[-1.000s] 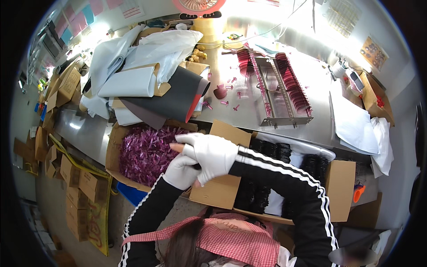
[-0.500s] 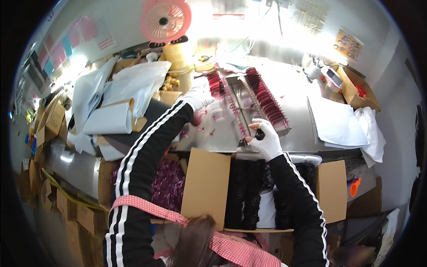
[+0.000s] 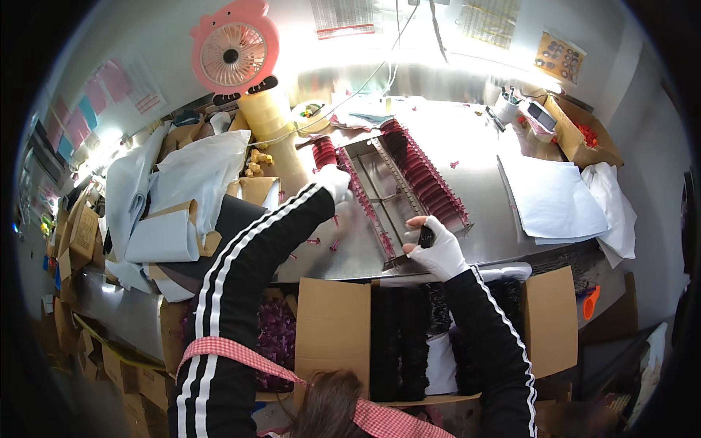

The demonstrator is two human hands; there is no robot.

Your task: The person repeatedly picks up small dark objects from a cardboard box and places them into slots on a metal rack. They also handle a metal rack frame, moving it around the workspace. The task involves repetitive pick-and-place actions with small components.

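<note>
A metal rack lies slanted on the worktable, with a row of dark red, disc-like pieces along its right side. A shorter row of red pieces stands at the far end of its left rail. My left hand, in a white glove, is beside that left rail, just below the short row; its fingers are mostly hidden. My right hand, gloved with thumb and forefinger bare, is at the near end of the rack. It grips a small black object whose kind is not clear.
Small pink pieces lie scattered on the metal table. White sheets rest on the right, wrapped packages on the left. A pink fan stands at the back. Below the table edge are open cartons with dark contents.
The view has shifted, so the table appears lower. My left hand has moved rightward, closer to the rack's left rail. My right hand stays by the near end, still gripping the black object.
</note>
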